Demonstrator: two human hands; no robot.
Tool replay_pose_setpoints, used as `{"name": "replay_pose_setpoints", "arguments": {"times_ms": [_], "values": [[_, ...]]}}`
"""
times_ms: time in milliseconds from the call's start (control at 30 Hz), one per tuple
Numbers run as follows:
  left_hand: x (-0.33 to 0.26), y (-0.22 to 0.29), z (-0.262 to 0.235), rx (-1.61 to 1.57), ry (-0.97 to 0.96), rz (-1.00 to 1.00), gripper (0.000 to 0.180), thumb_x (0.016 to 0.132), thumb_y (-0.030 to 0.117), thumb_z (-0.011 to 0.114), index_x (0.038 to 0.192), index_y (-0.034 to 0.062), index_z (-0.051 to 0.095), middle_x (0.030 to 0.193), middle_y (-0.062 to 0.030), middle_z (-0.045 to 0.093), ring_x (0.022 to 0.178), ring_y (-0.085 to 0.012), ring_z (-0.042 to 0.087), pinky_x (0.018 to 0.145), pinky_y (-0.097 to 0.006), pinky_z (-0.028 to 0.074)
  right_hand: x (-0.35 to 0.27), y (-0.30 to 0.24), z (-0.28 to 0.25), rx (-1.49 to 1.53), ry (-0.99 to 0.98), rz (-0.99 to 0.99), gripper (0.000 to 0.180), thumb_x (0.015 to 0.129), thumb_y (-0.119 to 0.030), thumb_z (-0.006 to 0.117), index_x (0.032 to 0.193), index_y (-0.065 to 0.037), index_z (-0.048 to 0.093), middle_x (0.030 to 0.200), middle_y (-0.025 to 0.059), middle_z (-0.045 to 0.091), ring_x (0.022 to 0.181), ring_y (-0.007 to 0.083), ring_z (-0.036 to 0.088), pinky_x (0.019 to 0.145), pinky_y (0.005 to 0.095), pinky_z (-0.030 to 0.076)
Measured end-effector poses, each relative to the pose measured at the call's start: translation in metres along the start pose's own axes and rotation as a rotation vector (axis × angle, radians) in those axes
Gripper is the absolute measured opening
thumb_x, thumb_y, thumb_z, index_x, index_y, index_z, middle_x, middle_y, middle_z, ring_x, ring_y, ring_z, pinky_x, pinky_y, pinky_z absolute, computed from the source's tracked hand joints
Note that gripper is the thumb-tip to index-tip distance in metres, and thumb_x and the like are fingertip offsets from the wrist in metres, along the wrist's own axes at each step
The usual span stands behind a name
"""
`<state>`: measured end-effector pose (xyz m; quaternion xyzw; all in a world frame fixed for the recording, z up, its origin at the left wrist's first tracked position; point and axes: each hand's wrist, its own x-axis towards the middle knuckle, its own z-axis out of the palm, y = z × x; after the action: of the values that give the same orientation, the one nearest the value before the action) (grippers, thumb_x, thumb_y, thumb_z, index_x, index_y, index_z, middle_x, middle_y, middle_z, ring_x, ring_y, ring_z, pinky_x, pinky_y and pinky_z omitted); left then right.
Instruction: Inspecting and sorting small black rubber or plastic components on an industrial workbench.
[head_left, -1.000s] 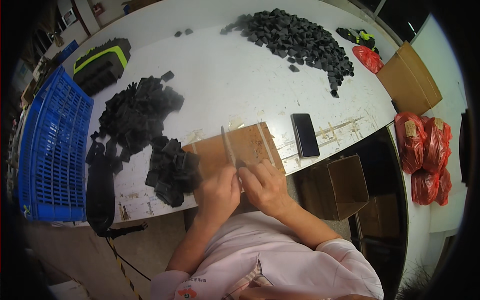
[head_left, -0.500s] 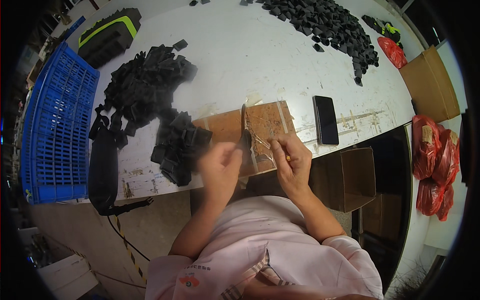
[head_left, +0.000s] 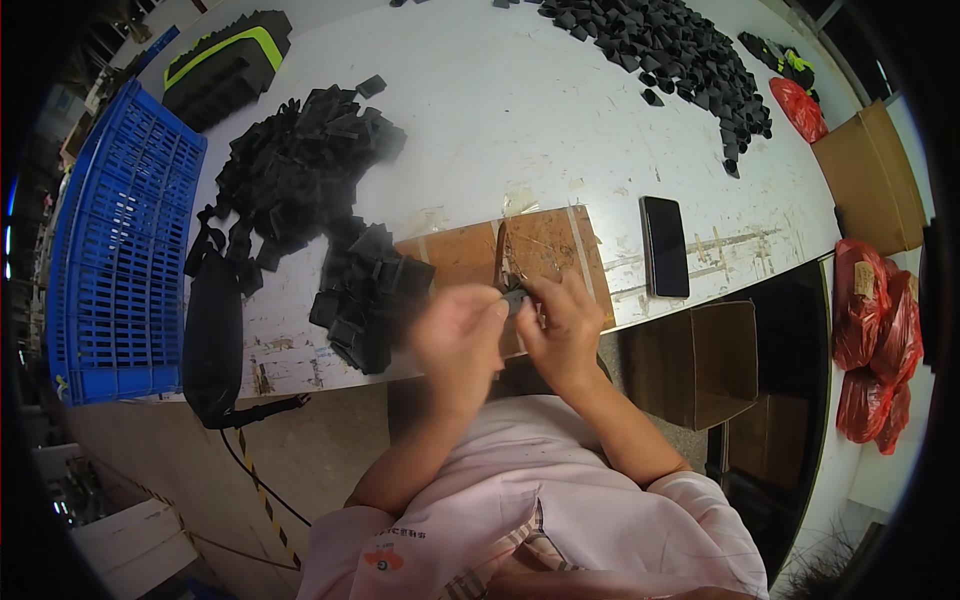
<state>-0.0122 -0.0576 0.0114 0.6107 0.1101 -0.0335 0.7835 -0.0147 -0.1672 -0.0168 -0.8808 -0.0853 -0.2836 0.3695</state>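
Note:
My left hand (head_left: 462, 335) and my right hand (head_left: 562, 325) meet over the near part of a brown board (head_left: 560, 245) on the table. A small black piece (head_left: 514, 299) sits between their fingertips; the fingers of both are closed on it. The left hand is partly smeared by motion. Just beyond the fingertips, a thin dark upright strip or blade (head_left: 502, 245) rises at the board; its kind is unclear. Left of the board lies a loose pile of flat black pieces (head_left: 365, 285), joined to a larger heap (head_left: 300, 160) farther back.
A blue plastic crate (head_left: 125, 250) and a black pouch with a strap (head_left: 212, 335) are at the left. Folded black pieces (head_left: 670, 55) cover the far right. A phone (head_left: 664, 247), cardboard boxes (head_left: 725, 362) and red bags (head_left: 865, 300) are at the right.
My right hand has moved left and met my left hand. The small black piece now shows between their fingertips. The whole view has shifted slightly.

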Motion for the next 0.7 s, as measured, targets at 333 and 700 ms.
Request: {"name": "replay_pose_setpoints", "arguments": {"times_ms": [333,700], "values": [[0.007,0.008,0.000,0.163,-0.031,0.527,0.020,0.075,-0.008,0.050,0.095,-0.0046,0.050,0.080,-0.0108,0.056,0.044,-0.0064,0.043,0.038,-0.019,0.033,0.027,-0.009,-0.024,1.610,-0.453,0.967,0.015,0.082,-0.020,0.060,0.077,-0.005,0.058,0.069,-0.0019,0.053,0.057,0.0040,0.042,0.049,0.0185,0.032],[0.042,0.027,-0.022,-0.882,-0.529,-0.400,0.018,0.087,0.001,0.040,0.102,0.0024,0.050,0.075,-0.0057,0.055,0.032,-0.0034,0.029,0.032,-0.017,0.021,0.078,0.004,-0.017,1.225,-0.631,0.636,0.028,0.089,-0.029,0.052,0.071,-0.007,0.051,0.060,-0.0054,0.043,0.052,0.0026,0.034,0.045,0.0175,0.026]]}}
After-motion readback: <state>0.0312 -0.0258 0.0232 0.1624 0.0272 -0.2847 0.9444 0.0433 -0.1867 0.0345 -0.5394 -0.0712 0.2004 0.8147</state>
